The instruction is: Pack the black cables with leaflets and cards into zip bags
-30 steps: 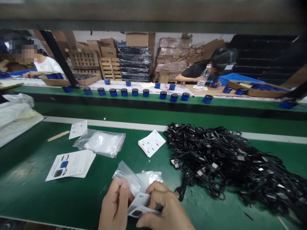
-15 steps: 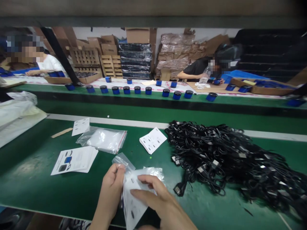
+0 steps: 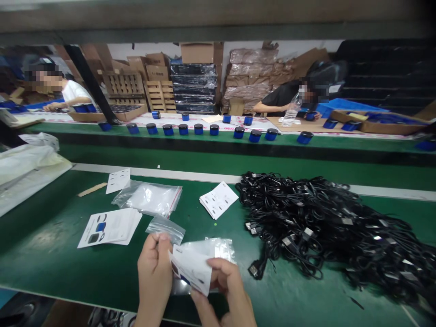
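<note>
My left hand [image 3: 155, 268] pinches a clear plastic bag [image 3: 166, 228] between thumb and fingers; part of the bag sticks out above the fist. In my right hand [image 3: 226, 290] are printed white cards [image 3: 193, 267], gripped at their right edge, thumb below and fingers above. The cards bow slightly, and their left end meets the bag beside my left fingers; how far they lie inside it I cannot tell. Behind the cards, more clear plastic [image 3: 225, 250] lies on the green table. A fanned stack of printed cards [image 3: 109, 228] lies to the left, a smaller card stack [image 3: 219, 200] farther ahead.
A large heap of black USB cables [image 3: 306, 222] covers the right side. Clear zip bags [image 3: 150, 198], a single card [image 3: 117, 180] and a brown strip [image 3: 91, 189] lie at left. Blue jars with black lids [image 3: 198, 129] line the raised far ledge, where two people work.
My right hand has closed on the cards and tilted them from nearly upright to flatter, their lower end swinging right. The bag's top has shifted left with my left hand.
</note>
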`<state>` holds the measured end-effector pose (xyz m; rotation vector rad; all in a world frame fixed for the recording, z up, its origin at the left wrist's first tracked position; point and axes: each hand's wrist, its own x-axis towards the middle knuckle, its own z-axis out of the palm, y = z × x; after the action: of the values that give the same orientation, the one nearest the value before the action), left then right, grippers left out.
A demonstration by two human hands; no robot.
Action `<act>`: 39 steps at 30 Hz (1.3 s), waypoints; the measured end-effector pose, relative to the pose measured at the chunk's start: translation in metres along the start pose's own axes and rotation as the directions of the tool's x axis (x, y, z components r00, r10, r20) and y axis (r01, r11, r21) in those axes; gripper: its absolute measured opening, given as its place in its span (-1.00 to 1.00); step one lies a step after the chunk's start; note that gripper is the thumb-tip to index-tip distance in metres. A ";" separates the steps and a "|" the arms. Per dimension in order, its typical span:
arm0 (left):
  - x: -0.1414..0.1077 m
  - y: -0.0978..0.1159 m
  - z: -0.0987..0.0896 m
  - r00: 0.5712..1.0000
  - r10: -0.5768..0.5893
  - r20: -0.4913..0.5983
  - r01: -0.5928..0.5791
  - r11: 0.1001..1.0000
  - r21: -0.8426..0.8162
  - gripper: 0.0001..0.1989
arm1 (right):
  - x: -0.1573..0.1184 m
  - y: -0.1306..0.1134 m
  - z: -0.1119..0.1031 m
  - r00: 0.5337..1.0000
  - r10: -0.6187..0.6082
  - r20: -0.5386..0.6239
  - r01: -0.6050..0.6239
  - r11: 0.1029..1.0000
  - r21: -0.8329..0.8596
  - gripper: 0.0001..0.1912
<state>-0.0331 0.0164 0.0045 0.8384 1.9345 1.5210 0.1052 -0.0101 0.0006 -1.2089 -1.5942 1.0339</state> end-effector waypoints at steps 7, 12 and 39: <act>-0.007 0.004 -0.003 0.998 0.057 -0.020 -0.057 0.998 0.002 -0.61 | 0.007 0.016 0.003 0.999 0.018 -0.028 -0.015 0.996 0.092 -0.52; -0.012 0.012 0.000 0.985 0.136 -0.104 -0.122 0.984 0.129 -0.74 | 0.007 0.012 0.012 0.950 0.243 0.196 -0.287 0.926 0.244 -0.82; -0.036 -0.003 0.002 0.572 0.690 0.443 -0.816 0.423 0.394 -0.75 | 0.016 0.014 -0.020 0.918 -0.393 0.048 0.354 0.761 -0.543 -0.82</act>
<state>-0.0080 -0.0094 0.0022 2.3326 1.9290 1.1272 0.1254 0.0100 -0.0051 -1.1866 -2.0459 0.2710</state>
